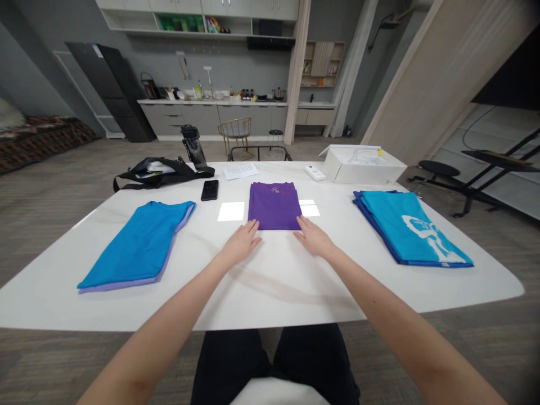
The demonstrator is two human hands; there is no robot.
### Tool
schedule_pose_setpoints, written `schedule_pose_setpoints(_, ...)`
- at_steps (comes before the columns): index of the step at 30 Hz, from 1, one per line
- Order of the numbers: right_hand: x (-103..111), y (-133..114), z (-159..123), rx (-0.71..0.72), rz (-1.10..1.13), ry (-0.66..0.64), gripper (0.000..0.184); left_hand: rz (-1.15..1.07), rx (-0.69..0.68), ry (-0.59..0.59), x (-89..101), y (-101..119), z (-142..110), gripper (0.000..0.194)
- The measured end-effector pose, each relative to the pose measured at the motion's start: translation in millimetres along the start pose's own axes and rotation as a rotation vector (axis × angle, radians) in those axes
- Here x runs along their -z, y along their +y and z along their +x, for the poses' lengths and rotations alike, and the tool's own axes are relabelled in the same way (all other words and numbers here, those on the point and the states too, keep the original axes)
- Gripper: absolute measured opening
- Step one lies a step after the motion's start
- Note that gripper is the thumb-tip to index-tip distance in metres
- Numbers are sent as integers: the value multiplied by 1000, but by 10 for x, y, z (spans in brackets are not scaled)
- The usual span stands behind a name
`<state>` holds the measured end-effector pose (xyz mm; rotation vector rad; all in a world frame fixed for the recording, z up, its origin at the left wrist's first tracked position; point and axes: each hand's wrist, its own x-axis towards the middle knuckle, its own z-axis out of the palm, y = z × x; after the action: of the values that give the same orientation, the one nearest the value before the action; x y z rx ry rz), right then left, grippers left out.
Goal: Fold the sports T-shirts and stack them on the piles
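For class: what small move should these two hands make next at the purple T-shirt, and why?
Probably lift both hands away: the left hand and right hand rest at the near corners of the folded purple T-shirt, which already lies flat and squared on the white table.

Grey kitchenette (189, 118) beyond wood flooring (63, 225)

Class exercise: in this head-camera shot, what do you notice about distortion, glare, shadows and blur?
Head view: wide-angle distortion curves the table's edge and stretches the left forearm; two bright rectangles beside the folded purple T-shirt look like glare; a soft shadow lies below the left hand and right hand; no blur.
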<state>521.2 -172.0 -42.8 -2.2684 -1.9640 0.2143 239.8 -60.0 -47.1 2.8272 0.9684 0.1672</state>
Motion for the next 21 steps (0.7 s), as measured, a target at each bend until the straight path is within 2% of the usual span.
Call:
schedule_pose_setpoints(3,-114,-258,202,65,56,-8,72,-27,-36,45,-131,186,327,64)
schedule_pose_setpoints(6,-285,-379,305,26,44,-9,72,-30,50,17,-275,242,521,67)
schedule_pose_setpoints(9,-408,-306,239,-80,5,-1,75,-11,133,-7,-359,194,478,76)
schedule_pose_setpoints(12,-419,-131,72,-127,-6,-29,77,-7,131,-8,-351,116,315,81)
schedule_pose_setpoints(16,-306,85,-96,-87,-4,-45,67,0,96,2,-241,-69,181,55)
schedule_pose_setpoints(21,-133,209,-55,-55,-17,124,46,70,70,44,-94,-326,227,37)
